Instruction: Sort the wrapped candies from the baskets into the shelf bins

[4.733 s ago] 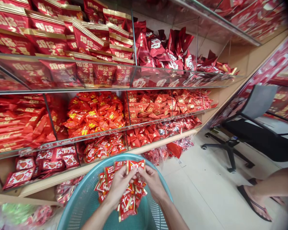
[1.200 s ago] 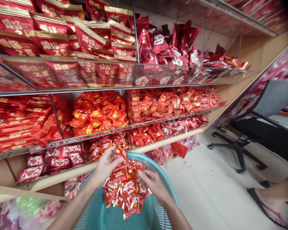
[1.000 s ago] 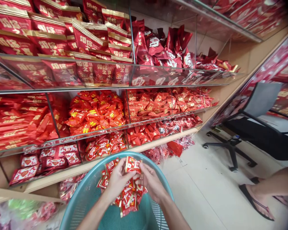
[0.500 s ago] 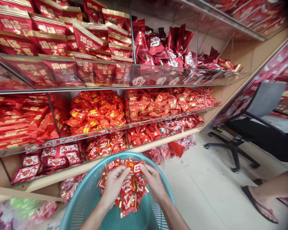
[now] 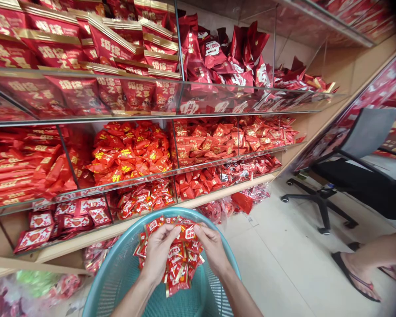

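Between my two hands is a small red candy packet (image 5: 186, 232) with white lettering and gold edging. My left hand (image 5: 158, 252) pinches its left end, thumb on top. On its right end, the thumb and fingers of my right hand (image 5: 212, 247) are closed. Just below lies a heap of similar red packets (image 5: 178, 268) inside a teal plastic basket (image 5: 110, 268) with mesh walls. Part of that heap is hidden behind my hands.
Glass-fronted shelves (image 5: 125, 176) full of red packets rise beyond the basket. Plastic bags of packets (image 5: 222, 209) lie under the lowest shelf. At the right stand an office chair (image 5: 353, 171) and a person's sandalled foot (image 5: 354, 273) on the tiled floor (image 5: 277, 264).
The packet has turned a little between my fingers, its lettering now tilted. My view has shifted slightly, so the shelves sit a little higher.
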Demonstrator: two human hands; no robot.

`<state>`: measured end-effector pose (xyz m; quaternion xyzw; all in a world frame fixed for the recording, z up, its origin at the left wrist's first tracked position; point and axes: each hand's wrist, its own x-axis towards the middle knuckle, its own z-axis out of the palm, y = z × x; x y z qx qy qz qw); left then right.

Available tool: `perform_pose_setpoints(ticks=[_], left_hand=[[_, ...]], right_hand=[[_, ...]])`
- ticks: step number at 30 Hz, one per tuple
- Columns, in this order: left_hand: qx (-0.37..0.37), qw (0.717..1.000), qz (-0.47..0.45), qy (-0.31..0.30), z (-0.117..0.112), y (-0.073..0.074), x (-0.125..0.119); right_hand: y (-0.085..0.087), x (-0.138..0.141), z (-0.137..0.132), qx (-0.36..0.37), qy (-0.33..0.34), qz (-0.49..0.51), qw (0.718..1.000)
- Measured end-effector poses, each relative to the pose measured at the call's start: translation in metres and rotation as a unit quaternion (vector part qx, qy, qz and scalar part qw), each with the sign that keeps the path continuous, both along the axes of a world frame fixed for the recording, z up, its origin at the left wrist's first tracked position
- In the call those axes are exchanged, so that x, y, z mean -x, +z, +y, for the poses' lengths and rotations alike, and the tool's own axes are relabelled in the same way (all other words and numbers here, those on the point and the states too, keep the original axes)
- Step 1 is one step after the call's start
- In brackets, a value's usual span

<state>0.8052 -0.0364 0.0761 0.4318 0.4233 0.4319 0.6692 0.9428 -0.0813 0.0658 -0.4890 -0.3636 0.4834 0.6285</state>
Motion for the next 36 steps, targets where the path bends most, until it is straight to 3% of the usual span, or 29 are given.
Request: perform_pose_setpoints(ticks=[10, 15, 20, 25, 33, 36], left_hand=[[0.034, 0.994, -0.057, 0.081, -0.016, -0.004, -0.013], [0.038, 0.998, 0.047, -0.003, -0.026, -0.004, 0.003], [0.05, 0.995, 0.09, -0.008, -0.034, -0.007, 0.016], [0.083, 0.995, 0.054, -0.007, -0.037, -0.011, 0.019], [0.175, 0.975, -0.102, 0.095, -0.032, -0.014, 0.008], [0.16, 0.981, -0.081, 0.081, -0.035, -0.013, 0.003]], right_hand=[[0.006, -0.004, -0.001, 0.003, -0.002, -0.016, 1.0], [0.0, -0.009, -0.004, 0.011, 0.09, -0.061, 0.994], [-0.007, -0.005, -0.005, 0.023, 0.158, -0.109, 0.981], [-0.012, -0.003, -0.006, 0.038, 0.174, -0.094, 0.979], [-0.02, 0.006, -0.007, 0.036, 0.193, -0.045, 0.98], [-0.021, 0.006, -0.007, 0.05, 0.197, -0.032, 0.979]])
